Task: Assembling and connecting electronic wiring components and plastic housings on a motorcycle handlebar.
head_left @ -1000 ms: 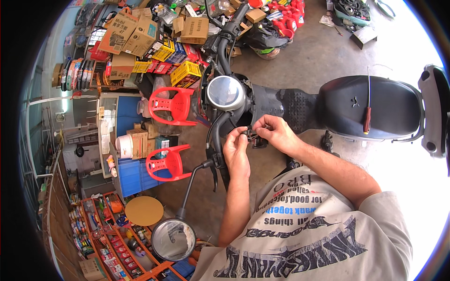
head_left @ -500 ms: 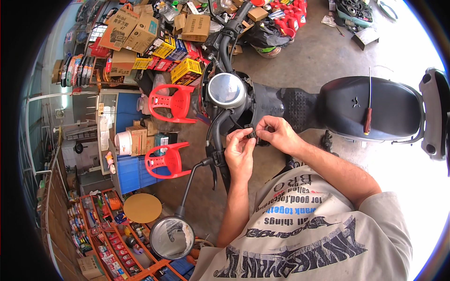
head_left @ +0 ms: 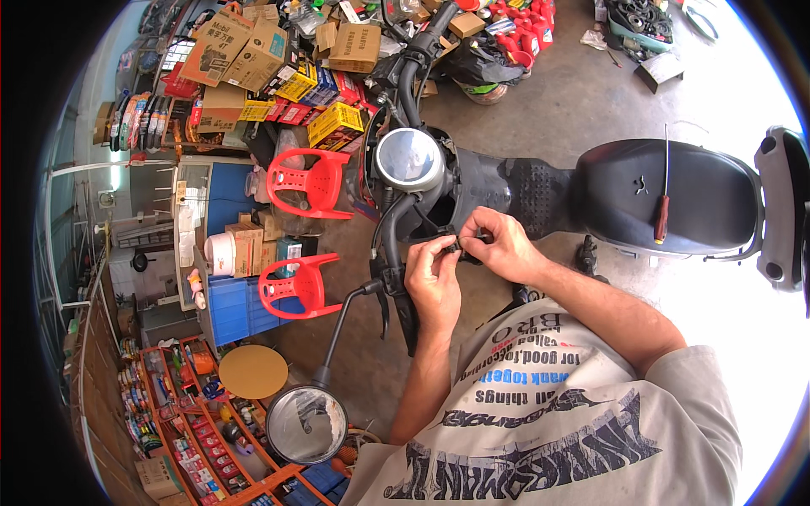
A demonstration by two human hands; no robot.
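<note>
Close together beside the scooter's handlebar (head_left: 390, 232), both hands pinch at one small black part (head_left: 454, 242). My left hand (head_left: 434, 278) has thumb and fingertips closed on its left side. From the right, my right hand (head_left: 504, 244) grips it with thumb and bent index finger. The part's exact kind is too small and too covered to make out. Just beyond the hands is the scooter's dark front opening (head_left: 430, 218), below the round gauge (head_left: 408, 158). A screwdriver (head_left: 663, 211) with a reddish-brown handle lies across the black seat (head_left: 620, 198).
A round mirror (head_left: 307, 424) sticks out on its stalk at the lower left. Two red plastic chairs (head_left: 314, 181) stand left of the scooter. Cartons (head_left: 353, 46) and red bottles (head_left: 527, 29) are piled beyond it. Orange shelving (head_left: 181, 430) holds small packaged goods.
My left fingers have shifted slightly on the small black part, and my right fingers have curled a little more. The view has moved a touch; both hands stay in the same place.
</note>
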